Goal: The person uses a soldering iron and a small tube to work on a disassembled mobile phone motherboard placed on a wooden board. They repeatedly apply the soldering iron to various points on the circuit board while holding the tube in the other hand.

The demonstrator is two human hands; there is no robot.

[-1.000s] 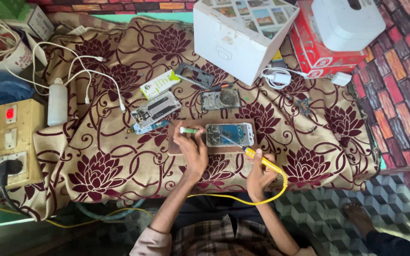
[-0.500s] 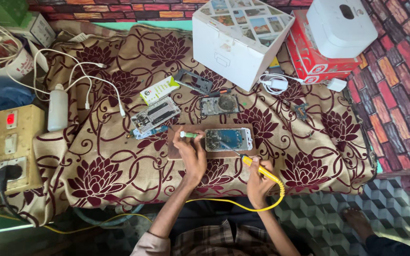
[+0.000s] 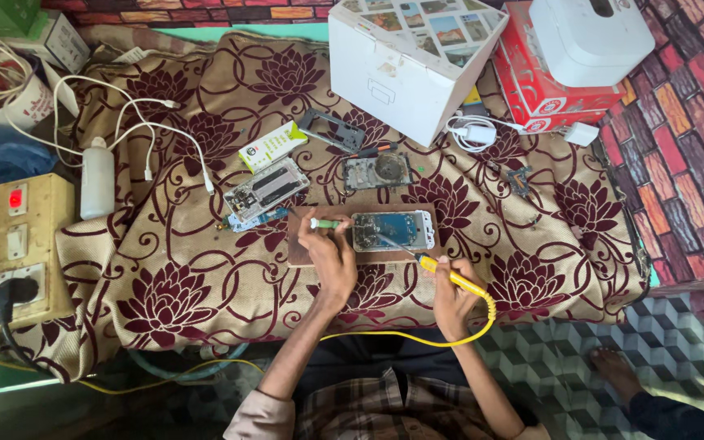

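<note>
Meanwhile, right hand (image 3: 450,295) gripping yellow soldering iron (image 3: 452,279), left hand (image 3: 329,254) pinching green-handled tool (image 3: 325,222) (beside opened phone (image 3: 393,231)).

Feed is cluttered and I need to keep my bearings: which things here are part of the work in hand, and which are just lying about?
In hand:
- opened phone on the wooden board
- yellow soldering iron, in the right hand
- green-tipped tool, in the left hand

Lying about:
- white box
- red box
- white bottle
- second opened phone
- charger
</note>
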